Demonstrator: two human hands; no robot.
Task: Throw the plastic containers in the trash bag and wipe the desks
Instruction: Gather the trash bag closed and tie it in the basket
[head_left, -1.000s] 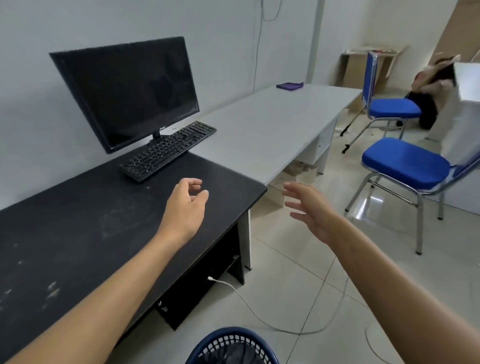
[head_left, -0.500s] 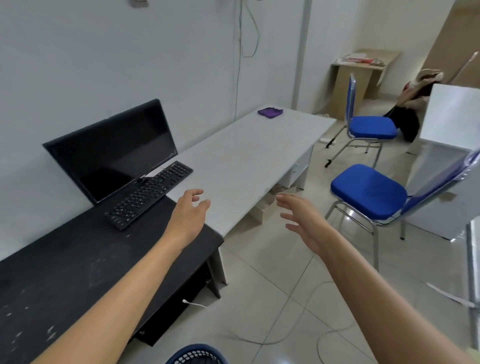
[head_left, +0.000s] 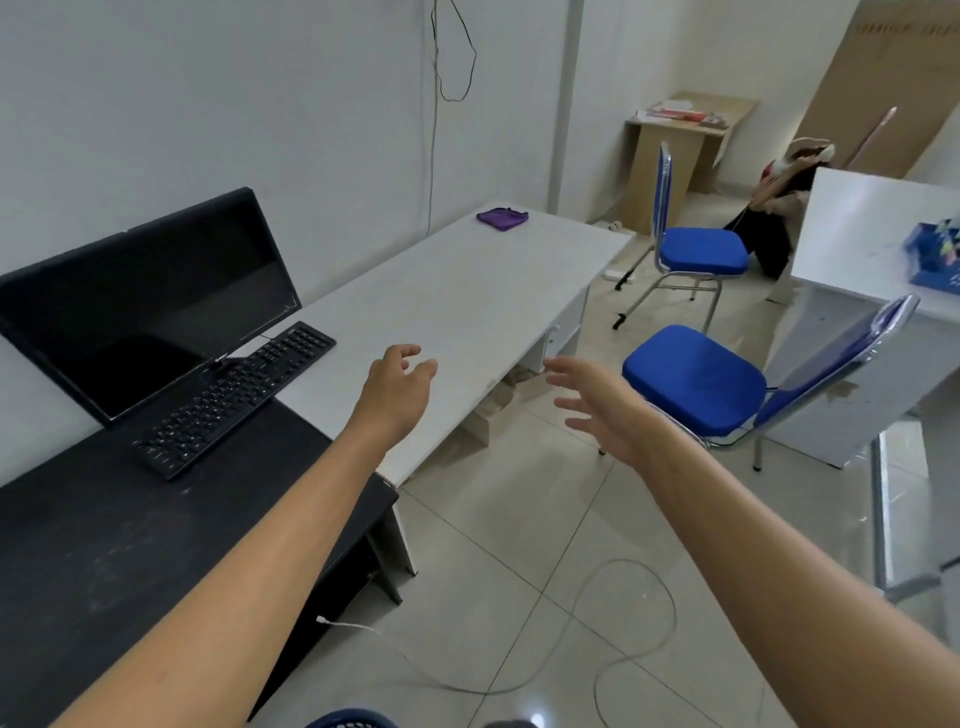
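Note:
My left hand (head_left: 397, 387) hovers over the near end of the white desk (head_left: 457, 296), fingers loosely curled and holding nothing. My right hand (head_left: 597, 405) is stretched out over the floor beside the desk's edge, fingers spread and empty. A purple cloth (head_left: 502, 217) lies at the far end of the white desk. A black desk (head_left: 104, 545) adjoins it at the near left. No plastic container or trash bag is in view.
A black monitor (head_left: 140, 296) and keyboard (head_left: 236, 395) sit on the black desk. Two blue chairs (head_left: 696, 379) (head_left: 696, 254) stand to the right, another white table (head_left: 878, 228) behind them. A white cable (head_left: 613, 639) loops on the tiled floor. A blue basket rim (head_left: 350, 719) shows at the bottom.
The view has lifted and swung right, bringing more of the white desk and the room into sight. Both hands stay empty, now further along over the white desk's near end.

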